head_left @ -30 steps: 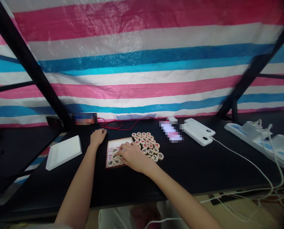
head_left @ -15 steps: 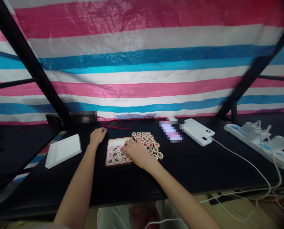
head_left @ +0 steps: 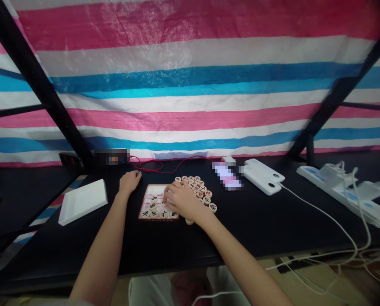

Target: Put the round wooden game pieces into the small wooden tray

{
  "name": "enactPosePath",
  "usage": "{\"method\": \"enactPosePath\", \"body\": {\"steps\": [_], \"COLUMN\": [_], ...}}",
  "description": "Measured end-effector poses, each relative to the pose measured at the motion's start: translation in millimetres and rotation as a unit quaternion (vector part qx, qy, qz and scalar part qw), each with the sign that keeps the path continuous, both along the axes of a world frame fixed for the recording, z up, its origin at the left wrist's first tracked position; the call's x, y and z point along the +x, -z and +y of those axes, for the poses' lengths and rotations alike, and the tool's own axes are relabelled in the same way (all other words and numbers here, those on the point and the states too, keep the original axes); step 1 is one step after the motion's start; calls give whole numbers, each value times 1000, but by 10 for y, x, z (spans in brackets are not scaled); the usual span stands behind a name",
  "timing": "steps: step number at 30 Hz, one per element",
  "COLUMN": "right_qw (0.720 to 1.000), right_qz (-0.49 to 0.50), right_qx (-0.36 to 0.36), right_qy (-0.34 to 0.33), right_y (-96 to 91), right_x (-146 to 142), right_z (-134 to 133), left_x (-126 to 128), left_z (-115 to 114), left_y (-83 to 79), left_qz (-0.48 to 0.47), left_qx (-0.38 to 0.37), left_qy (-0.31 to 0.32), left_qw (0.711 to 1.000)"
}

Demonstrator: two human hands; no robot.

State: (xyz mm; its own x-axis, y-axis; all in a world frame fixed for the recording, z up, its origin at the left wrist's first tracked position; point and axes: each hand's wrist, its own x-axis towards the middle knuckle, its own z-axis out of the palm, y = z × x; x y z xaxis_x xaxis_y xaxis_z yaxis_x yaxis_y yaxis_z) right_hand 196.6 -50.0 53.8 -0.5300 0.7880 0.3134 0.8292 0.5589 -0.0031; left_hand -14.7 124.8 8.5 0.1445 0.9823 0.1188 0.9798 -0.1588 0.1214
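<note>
Evidently, the right hand (head_left: 181, 198) arches over the red-edged rectangular box (head_left: 157, 188) of round, pale, black-lettered discs (head_left: 152, 205), lower centre; any pinch is hidden. The left hand (head_left: 130, 182) lies loosely closed, left of centre. A level touch should spare neighbouring discs.

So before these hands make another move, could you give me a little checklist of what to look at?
1. Open box sits flat on the table: ok.
2. Left hand out of the box: ok, it rests curled beyond the box's left side.
3. Right hand gripping a piece: cannot tell, its fingertips are partly hidden.
4. Pieces in the box fully visible: not ok, the right hand covers part of the box.
5. White tray apart from the box: ok, it lies to the left.
</note>
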Motion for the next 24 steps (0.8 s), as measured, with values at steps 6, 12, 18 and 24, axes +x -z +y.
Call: {"method": "enactPosePath", "body": {"steps": [6,12,18,24], "right_qw": [999,998,998,987], "right_qz": [0,-2,41,159], "right_qx": [-34,-62,-53,-13], "right_qy": [5,4,-9,16], "right_y": [83,129,93,-125], "right_x": [24,-31,2,248], "right_z": [31,75,68,-326], "left_x": [-5,-5,-5,-6], "left_z": [-8,-15,-11,-4], "left_y": [8,-2,-2,-3], "left_qz": [-8,-5,-8,-9], "left_qx": [3,1,0,-1], "left_qy": [4,6,3,0], "left_qw": [1000,1000,1000,1000]}}
